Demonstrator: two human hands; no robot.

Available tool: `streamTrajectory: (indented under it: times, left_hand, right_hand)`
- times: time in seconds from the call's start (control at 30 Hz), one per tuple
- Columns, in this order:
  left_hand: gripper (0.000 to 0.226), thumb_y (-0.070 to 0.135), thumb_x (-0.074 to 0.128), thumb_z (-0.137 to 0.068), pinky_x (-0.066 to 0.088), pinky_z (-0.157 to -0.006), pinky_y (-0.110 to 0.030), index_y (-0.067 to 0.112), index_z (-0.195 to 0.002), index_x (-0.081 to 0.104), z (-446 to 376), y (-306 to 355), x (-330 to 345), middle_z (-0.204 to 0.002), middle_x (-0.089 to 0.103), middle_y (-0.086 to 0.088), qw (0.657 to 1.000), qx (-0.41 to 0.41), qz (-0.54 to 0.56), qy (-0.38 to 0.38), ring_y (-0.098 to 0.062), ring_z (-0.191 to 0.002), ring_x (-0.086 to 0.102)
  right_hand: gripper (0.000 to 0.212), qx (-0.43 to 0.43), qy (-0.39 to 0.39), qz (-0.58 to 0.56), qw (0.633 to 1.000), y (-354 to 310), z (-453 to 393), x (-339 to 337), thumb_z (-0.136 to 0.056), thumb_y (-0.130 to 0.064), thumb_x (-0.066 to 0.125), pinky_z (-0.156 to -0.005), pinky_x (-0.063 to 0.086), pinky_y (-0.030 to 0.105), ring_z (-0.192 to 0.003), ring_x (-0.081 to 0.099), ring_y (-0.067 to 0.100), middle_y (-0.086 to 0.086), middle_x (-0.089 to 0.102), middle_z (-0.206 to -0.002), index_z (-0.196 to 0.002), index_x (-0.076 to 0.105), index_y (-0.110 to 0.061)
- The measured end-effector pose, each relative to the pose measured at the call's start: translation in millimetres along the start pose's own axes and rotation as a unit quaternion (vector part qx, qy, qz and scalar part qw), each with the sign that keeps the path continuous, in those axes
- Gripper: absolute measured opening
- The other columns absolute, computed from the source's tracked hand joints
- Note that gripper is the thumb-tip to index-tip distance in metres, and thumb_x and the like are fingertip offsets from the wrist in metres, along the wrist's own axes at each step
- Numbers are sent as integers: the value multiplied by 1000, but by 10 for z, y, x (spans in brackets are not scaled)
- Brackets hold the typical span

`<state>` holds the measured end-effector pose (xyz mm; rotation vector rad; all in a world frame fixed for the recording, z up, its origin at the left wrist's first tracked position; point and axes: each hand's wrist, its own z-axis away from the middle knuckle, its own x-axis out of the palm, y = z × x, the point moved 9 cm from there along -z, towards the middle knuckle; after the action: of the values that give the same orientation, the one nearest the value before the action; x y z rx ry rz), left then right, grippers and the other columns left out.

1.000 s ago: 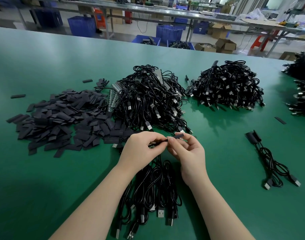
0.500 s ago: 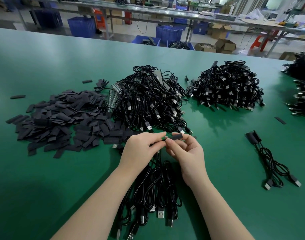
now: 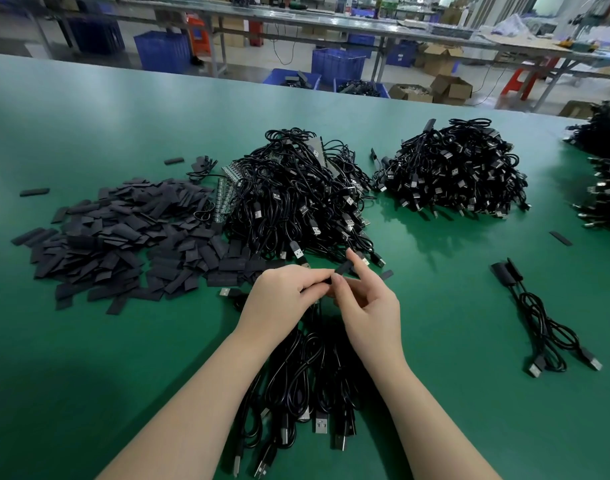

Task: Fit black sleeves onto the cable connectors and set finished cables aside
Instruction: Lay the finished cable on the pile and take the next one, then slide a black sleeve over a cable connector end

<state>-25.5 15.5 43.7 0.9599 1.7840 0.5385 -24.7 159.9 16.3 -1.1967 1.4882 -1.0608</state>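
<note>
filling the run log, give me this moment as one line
step: fitting sleeve | left hand: pinching cable end | right hand: holding black sleeve | finished cables: set aside at right

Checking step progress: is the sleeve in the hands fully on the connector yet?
Cannot tell. The black sleeve is pinched between the left hand and right hand, whose fingers hide the connector.

Left hand (image 3: 284, 294) and right hand (image 3: 369, 306) together on 1 black sleeve (image 3: 343, 268) above green table (image 3: 89, 358).

left hand (image 3: 284, 294), right hand (image 3: 369, 306) fingertips meeting, grips pinched.
</note>
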Motion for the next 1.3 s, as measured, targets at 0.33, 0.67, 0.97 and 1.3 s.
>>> streamTrajectory:
  times: [0.33,0.67,0.97,1.3]
  left_hand:
    - [32,12,63,-82,45,-83,-6,24,-108,76,-7,15,-82,-100,74,9,999,-3,1,48,3,-95,62]
    - [31,34,68,-85,51,-88,-36,20,-112,74,-40,104,22,-100,72,9,997,42,-62,2,-8,-95,64]
    - [47,48,61,-89,47,-92,-26,24,-129,62,-21,114,-146,-111,68,15,994,49,-52,77,-2,-99,62]
    - [16,21,59,-93,52,-74,-30,23,-106,68,-37,-90,-193,-91,61,19,992,-24,-57,107,-2,-81,58]
  right_hand:
    - [38,29,-39,-40,998,17,30,130,-92,-26,69,-77,51,14,-88,70,0,-13,76,-92,-113,56,-54]
    - [23,69,79,-174,979,114,-35,-150,-96,-25,64,-68,56,21,-76,70,13,4,75,-80,-75,75,-24]
    - [23,-10,85,-111,990,-278,-109,-292,-98,-19,60,-82,54,27,-89,69,13,1,76,-93,-85,77,-27]
    - [24,134,65,555,819,-173,-556,-1782,-103,-24,45,-69,43,35,-86,53,33,14,60,-93,-106,65,-10]
